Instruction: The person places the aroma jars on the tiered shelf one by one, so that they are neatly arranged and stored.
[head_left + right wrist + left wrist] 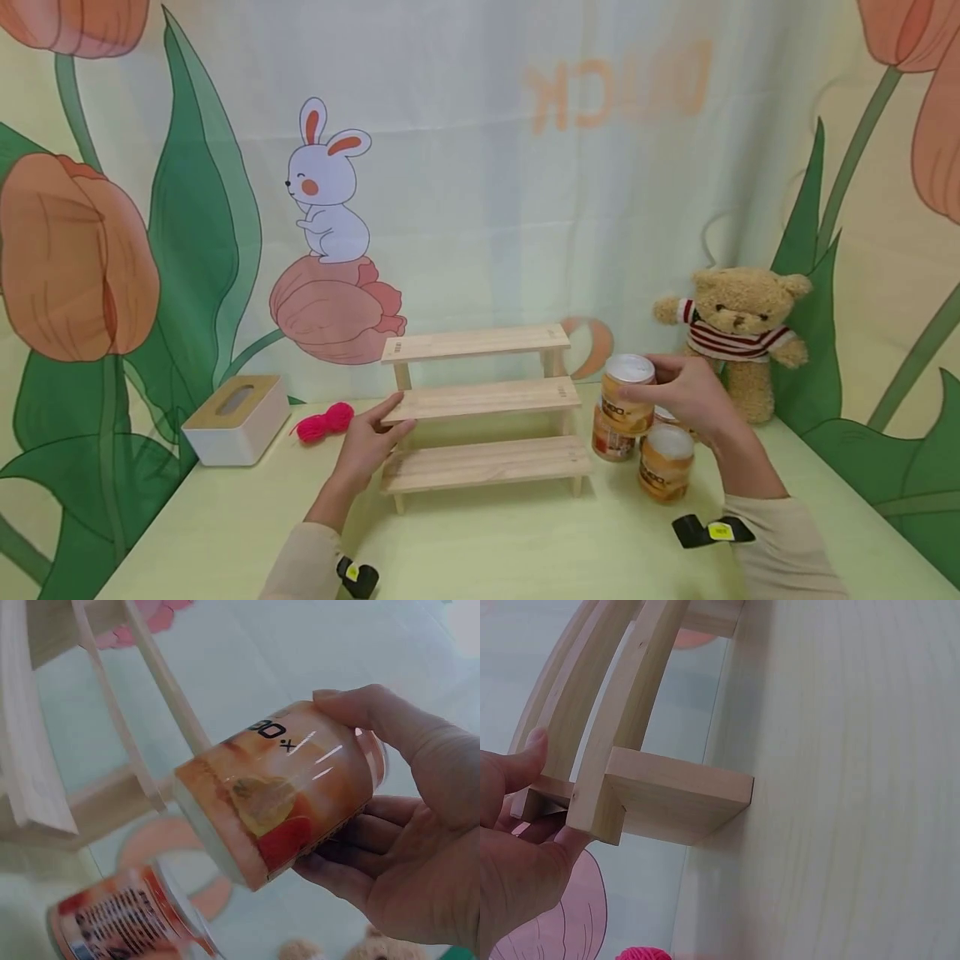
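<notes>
Hands work at a three-tier slatted pine rack (pixel 480 408) on a pale green table (pixel 525 550). Left hand (pixel 371 442) pinches the rack's middle step. Right hand (pixel 686 396) grips a glossy cylindrical can (pixel 626 392), raised above two others (pixel 663 462), beside a fuzzy teddy bear (pixel 738 333).

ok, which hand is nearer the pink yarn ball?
Left. The left hand holds the wooden shelf just beside the pink yarn ball; the right hand grips a can beyond the shelf.
</notes>
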Motion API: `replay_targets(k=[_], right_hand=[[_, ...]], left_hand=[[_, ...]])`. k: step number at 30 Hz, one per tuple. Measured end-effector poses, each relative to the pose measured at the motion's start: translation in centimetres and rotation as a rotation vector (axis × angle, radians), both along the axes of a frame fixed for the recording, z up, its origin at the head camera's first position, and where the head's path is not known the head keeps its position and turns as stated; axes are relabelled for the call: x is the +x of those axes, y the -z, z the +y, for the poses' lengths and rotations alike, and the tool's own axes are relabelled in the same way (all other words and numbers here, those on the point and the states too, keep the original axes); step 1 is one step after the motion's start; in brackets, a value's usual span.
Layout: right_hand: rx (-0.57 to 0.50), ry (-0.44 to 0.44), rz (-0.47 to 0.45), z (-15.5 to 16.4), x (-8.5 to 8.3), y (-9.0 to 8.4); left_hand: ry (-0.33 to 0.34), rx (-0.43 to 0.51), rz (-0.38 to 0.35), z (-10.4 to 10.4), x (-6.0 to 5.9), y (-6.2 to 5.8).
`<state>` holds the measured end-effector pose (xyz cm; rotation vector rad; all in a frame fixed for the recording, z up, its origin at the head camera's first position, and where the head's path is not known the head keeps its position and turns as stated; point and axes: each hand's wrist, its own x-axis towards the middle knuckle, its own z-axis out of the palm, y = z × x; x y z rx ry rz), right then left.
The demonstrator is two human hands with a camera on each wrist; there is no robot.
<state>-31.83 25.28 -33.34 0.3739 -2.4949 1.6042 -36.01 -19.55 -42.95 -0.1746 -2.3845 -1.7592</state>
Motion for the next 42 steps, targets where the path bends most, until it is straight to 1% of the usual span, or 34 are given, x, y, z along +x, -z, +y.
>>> replay_targets(k=[4, 7, 11, 16, 21, 25, 34, 38, 42], right_hand=[[-0.059, -0.027, -0.010, -2.3, 0.0, 0.0], [-0.103, -0.036, 0.001, -3.8, 0.0, 0.1], [-0.153, -0.075, 0.007, -5.5, -0.5, 0.3], [-0.183, -0.148, 0.007, -7.3, -1.4, 0.3], [-0.182, -0.177, -0.010, -9.0, -2.0, -0.5], [-0.184, -0.206, -0.016, -10.5, -2.7, -1.1], [-0.183, -0.206, -0.016, -14.0, -4.3, -2.8], [-0.172, -0.196, 0.001, -15.2, -5.0, -3.4], [-0.176, -0.178, 0.000, -16.3, -5.7, -4.0]], left_hand=[[-0.008, -0.005, 0.002, -0.1, 0.0, -0.1], [-0.014, -0.004, 0.005, -0.1, 0.1, -0.2], [-0.025, 0.014, 0.004, 0.0, 0.1, -0.1], [-0.032, 0.018, -0.008, 0.1, 0.0, 0.1], [-0.038, 0.010, -0.022, 0.1, 0.1, 0.1], [-0.036, 0.007, -0.013, 0.1, 0.1, 0.1], [-0.033, 0.015, -0.020, -0.1, -0.2, 0.2], [-0.029, 0.024, -0.019, -0.2, -0.3, 0.3], [-0.025, 0.023, -0.025, -0.1, -0.2, 0.1]])
